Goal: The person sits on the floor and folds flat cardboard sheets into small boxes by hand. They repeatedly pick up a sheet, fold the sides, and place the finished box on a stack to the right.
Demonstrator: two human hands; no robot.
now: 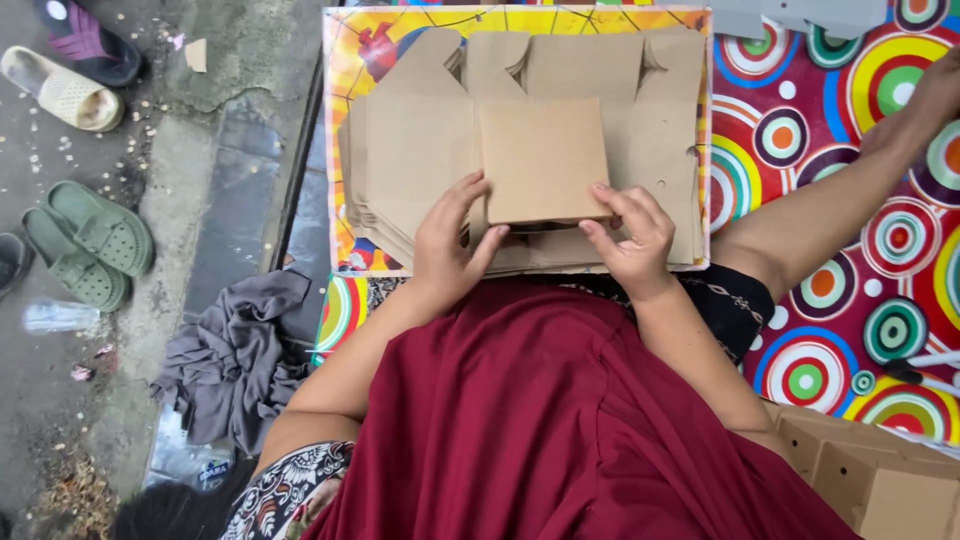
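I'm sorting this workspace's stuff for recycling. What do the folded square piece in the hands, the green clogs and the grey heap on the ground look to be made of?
Folded square piece: plain brown cardboard, matte, with crisp fold edges, held by the left hand and right hand.
Green clogs: likely moulded rubber or foam plastic, smooth, with vent holes.
Grey heap: fabric, going by its soft crumpled folds.

Matt brown folded cardboard piece (pixel 543 160) and flat cardboard blanks (pixel 420 160) on a glossy printed board (pixel 345 60), shiny circle-patterned plastic mat (pixel 850 200) at right, soft dark-red cloth (pixel 560 420) below, rough gritty concrete floor (pixel 150 150) at left.
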